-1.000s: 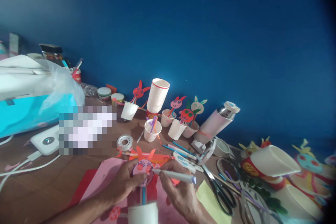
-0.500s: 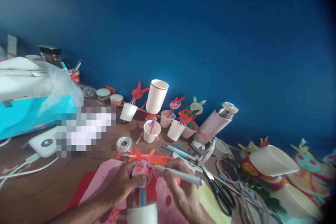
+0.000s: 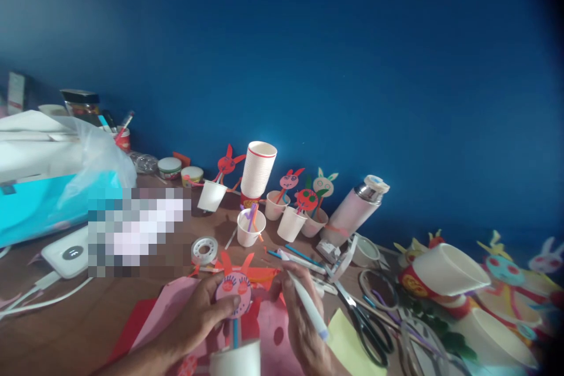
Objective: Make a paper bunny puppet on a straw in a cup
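Between its thumb and fingers, my left hand pinches a round pink paper rabbit face with red ears, red eyes and drawn lashes. The face sits on a blue straw that rises from a white paper cup at the bottom edge. To the right, my right hand is closed around a white marker, tip up and away from the face. Pink paper and red paper lie under both hands.
Black-handled scissors and yellow paper lie at right. Behind stand a cup stack, a cup with pipe cleaners, several rabbit-face cups and a pink thermos. A tape roll and white power bank are left.
My right hand has drawn the marker back from the rabbit's eye and turned it steeper. My left hand still holds the face. The whole view has shifted slightly.
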`<state>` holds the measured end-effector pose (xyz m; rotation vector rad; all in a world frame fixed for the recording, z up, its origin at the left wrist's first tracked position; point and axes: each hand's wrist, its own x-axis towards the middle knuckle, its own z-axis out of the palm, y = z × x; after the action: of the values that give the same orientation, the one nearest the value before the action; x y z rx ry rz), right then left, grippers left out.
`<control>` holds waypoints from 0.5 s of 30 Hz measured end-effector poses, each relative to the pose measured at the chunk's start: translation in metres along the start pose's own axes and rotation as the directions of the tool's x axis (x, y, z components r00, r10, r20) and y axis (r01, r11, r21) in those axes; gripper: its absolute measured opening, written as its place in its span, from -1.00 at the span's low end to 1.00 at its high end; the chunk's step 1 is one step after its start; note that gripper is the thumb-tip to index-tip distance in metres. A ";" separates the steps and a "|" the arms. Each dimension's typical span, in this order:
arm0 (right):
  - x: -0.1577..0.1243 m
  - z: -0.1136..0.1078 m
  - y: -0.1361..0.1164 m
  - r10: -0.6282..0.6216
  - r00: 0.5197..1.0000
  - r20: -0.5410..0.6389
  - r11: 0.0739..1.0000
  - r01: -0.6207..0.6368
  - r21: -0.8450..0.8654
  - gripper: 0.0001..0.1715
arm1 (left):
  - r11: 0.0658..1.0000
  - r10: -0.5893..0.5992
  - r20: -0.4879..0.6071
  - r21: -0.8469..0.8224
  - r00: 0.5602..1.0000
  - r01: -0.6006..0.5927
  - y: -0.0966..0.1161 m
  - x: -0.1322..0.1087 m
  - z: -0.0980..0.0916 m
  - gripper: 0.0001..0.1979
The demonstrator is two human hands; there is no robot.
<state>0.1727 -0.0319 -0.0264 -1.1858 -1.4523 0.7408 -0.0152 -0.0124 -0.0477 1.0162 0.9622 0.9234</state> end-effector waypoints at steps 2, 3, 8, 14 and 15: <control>0.000 0.003 0.002 0.029 1.000 0.012 0.999 -0.029 0.039 -0.72 | 1.000 0.018 -0.028 0.008 0.999 -0.018 0.001 -0.001 0.001 -0.68; 0.000 0.004 0.003 0.032 0.999 0.020 0.998 -0.033 0.051 -0.71 | 1.000 0.023 -0.016 0.018 1.000 -0.023 0.001 -0.001 0.001 -0.69; 0.000 0.012 0.008 -0.026 1.000 0.007 0.997 0.026 0.074 -0.75 | 0.999 0.024 0.062 0.038 0.998 -0.027 0.000 0.000 -0.002 -0.71; -0.006 0.013 0.020 -0.065 0.998 -0.011 0.996 0.065 -0.061 -0.66 | 0.995 0.075 0.040 0.055 0.996 -0.078 0.006 0.000 -0.003 -0.67; -0.007 0.012 0.020 -0.081 0.997 -0.013 0.993 0.080 -0.085 -0.66 | 0.996 0.074 0.057 0.042 0.996 -0.077 0.007 0.000 -0.003 -0.67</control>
<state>0.1662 -0.0302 -0.0501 -1.1870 -1.5211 0.6182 -0.0189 -0.0100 -0.0417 1.1163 0.9060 0.9352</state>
